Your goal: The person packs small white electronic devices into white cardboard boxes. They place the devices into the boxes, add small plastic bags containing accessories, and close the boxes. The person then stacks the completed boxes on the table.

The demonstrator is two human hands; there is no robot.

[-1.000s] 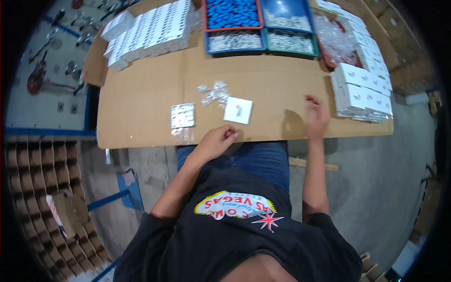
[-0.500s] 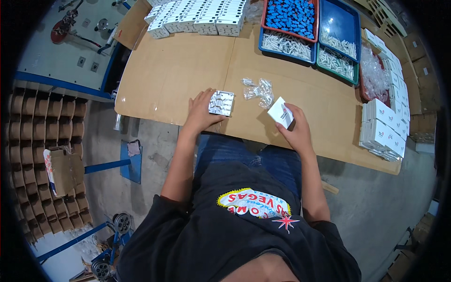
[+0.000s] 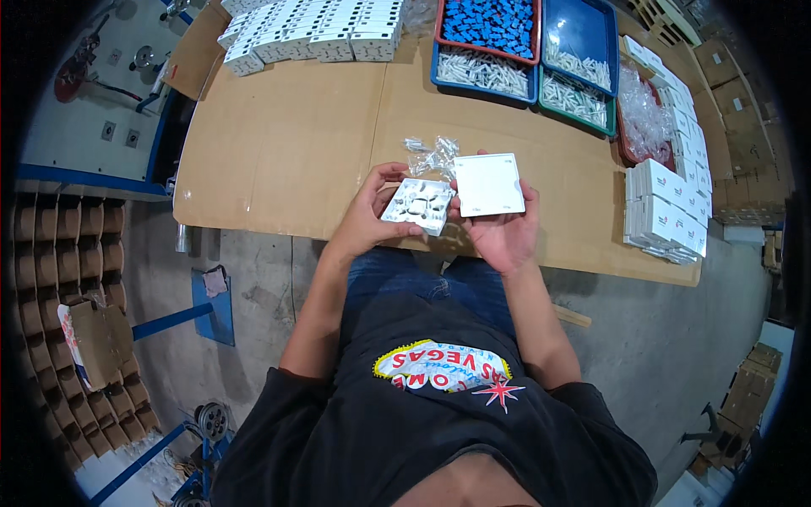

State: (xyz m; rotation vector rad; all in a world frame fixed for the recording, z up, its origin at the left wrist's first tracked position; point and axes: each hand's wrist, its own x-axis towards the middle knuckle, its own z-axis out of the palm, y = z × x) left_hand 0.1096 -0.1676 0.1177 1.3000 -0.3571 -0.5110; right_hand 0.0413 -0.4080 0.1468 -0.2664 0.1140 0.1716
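My left hand (image 3: 361, 221) grips a shallow square white box (image 3: 420, 205) by its left side, thumb along the near edge. Grey and silvery shapes show on its upper face. In my right hand (image 3: 504, 243) is a flat square white panel (image 3: 490, 184), tilted up so that its plain face shows, with the fingers behind it. The two pieces are side by side above the table's near edge, close together. Just beyond them lie small clear plastic bags (image 3: 433, 155) with whitish pieces inside, partly hidden by the panel.
White boxes (image 3: 317, 32) stand in rows at the far left of the cardboard-covered table (image 3: 279, 139). A red tray of blue pieces (image 3: 492, 27) and trays of white plugs (image 3: 483, 73) sit at the far right. Stacked white panels (image 3: 667, 207) line the right edge.
My left hand has lifted the box and moved it right. My right hand has turned the panel to show its plain face and brought it left beside the box. The view has shifted slightly.
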